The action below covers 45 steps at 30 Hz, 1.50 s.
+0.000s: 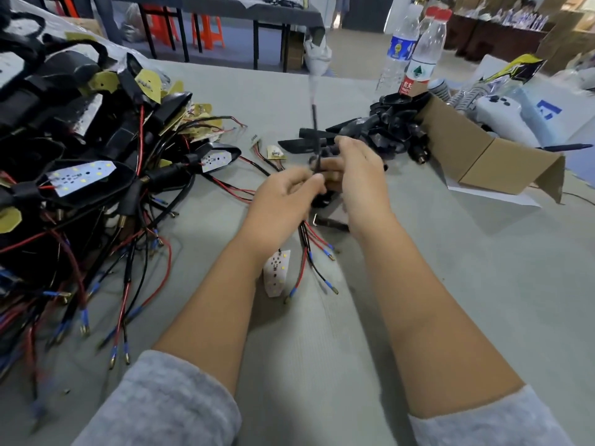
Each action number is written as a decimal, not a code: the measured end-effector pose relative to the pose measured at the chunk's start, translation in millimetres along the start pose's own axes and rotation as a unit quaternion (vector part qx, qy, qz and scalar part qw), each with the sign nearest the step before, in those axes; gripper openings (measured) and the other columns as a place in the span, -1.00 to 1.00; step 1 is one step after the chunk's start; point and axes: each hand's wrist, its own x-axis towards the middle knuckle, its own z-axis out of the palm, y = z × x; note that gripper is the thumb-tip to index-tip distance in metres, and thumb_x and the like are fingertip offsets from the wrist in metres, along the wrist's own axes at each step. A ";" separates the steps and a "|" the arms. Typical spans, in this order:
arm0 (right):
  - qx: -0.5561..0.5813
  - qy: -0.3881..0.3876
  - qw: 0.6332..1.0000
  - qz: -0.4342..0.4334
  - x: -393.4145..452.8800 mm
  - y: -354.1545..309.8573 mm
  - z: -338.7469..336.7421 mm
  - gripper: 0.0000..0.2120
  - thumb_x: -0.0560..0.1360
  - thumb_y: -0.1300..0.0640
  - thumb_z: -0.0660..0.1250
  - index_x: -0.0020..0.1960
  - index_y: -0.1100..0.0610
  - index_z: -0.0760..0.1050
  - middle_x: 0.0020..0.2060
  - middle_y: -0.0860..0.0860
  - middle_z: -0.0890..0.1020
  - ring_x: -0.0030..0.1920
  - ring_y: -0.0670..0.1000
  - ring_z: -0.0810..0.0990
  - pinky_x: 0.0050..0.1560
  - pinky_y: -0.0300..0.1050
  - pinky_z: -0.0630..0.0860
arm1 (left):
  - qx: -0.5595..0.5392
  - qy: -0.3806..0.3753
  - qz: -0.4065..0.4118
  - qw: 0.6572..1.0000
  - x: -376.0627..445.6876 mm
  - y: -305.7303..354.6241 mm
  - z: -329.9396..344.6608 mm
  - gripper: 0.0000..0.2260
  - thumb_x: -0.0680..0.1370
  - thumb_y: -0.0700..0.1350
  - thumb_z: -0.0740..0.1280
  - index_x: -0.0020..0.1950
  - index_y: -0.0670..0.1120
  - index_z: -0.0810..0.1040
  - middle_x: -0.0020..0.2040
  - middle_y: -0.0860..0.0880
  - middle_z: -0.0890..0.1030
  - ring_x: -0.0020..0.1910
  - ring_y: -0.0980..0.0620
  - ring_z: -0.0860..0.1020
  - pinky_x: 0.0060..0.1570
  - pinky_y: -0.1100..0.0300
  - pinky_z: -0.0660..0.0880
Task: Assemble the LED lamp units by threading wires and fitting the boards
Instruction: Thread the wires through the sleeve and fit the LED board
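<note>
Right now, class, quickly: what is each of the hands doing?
Left hand: fingers curled, pinching the thin black wire that runs upward.
Right hand: fingers curled round a black lamp housing, mostly hidden.

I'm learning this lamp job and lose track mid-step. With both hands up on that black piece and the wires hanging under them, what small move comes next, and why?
Probably keep drawing the red and black wires through the black housing held between the left hand and right hand. Their tipped ends hang free below, and the white LED board dangles apart from the housing, so it likely needs pulling in.
</note>
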 end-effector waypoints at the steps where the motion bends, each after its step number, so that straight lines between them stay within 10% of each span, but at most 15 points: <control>1: 0.051 -0.027 0.998 0.021 -4.0 0.7 0.1 -0.81 0.63 0.08 0.15 0.03 0.13 0.51 -0.21 0.13 0.67 -0.33 0.01 0.59 -0.41 -0.23 0.47 | 0.012 -0.021 0.007 1.000 -1.8 -0.5 1.4 -0.78 0.61 -0.11 0.26 -0.20 -0.07 0.59 -0.53 0.13 0.44 -0.48 0.18 0.37 -0.35 0.26 0.33; 10: 0.188 0.035 0.979 0.075 9.9 6.4 -38.1 -0.66 0.55 0.40 -0.04 0.05 0.15 0.46 -0.43 0.00 0.36 -0.50 -0.08 0.31 -0.48 -0.27 0.30 | 0.068 -0.058 -0.021 0.996 -3.9 -8.9 1.0 -0.66 0.63 0.12 0.15 -0.11 0.03 0.66 -0.42 0.05 0.54 -0.45 0.18 0.46 -0.35 0.32 0.40; 19: 0.342 -0.077 0.931 0.107 7.4 3.5 -44.6 -0.78 0.68 0.15 0.08 0.00 0.13 0.48 -0.49 -0.04 0.32 -0.57 -0.14 0.24 -0.53 -0.32 0.23 | 0.232 0.013 0.032 0.972 6.7 -18.0 1.5 -0.76 0.58 -0.02 0.24 0.09 0.06 0.69 0.25 0.02 0.57 0.32 0.00 0.42 0.37 0.10 0.29; 26: 0.305 -0.188 0.917 0.176 -7.8 11.5 -18.5 -0.78 0.65 0.25 0.06 -0.04 0.23 0.46 -0.33 0.07 0.45 -0.51 -0.11 0.38 -0.49 -0.32 0.37 | 0.253 0.026 0.027 0.967 6.1 -19.4 -0.8 -0.81 0.54 -0.09 0.33 0.10 0.01 0.68 -0.09 -0.06 0.68 -0.02 -0.06 0.58 0.01 0.00 0.49; 33: 0.207 -0.195 0.946 0.154 -9.1 19.5 -16.3 -0.74 0.67 0.07 0.05 0.09 0.11 0.50 -0.38 0.04 0.39 -0.56 -0.13 0.20 -0.57 -0.31 0.12 | 0.280 0.055 0.007 0.958 5.1 -20.9 -5.5 -0.80 0.45 -0.08 0.43 0.06 0.08 0.67 -0.03 0.01 0.68 0.03 -0.02 0.58 0.04 0.06 0.50; 39: 0.193 -0.145 0.965 0.100 -1.5 22.2 -25.4 -0.62 0.64 -0.16 0.09 0.14 0.05 0.57 -0.49 -0.02 0.36 -0.57 -0.11 0.16 -0.59 -0.29 0.11 | 0.146 0.141 -0.036 0.979 5.5 -16.4 -12.5 -0.79 0.50 -0.18 0.40 0.08 0.05 0.66 -0.16 0.08 0.63 -0.28 0.26 0.51 -0.14 0.34 0.45; 45: 0.091 -0.092 0.990 0.055 0.1 22.9 -23.6 -0.65 0.67 -0.04 0.11 -0.05 0.12 0.58 -0.58 -0.06 0.20 -0.58 -0.09 0.05 -0.56 -0.29 0.03 | -0.095 0.204 -0.076 0.971 7.7 -15.1 -25.1 -0.59 0.48 -0.36 0.40 0.26 -0.05 0.49 -0.03 0.01 0.61 0.04 0.04 0.58 0.23 -0.01 0.51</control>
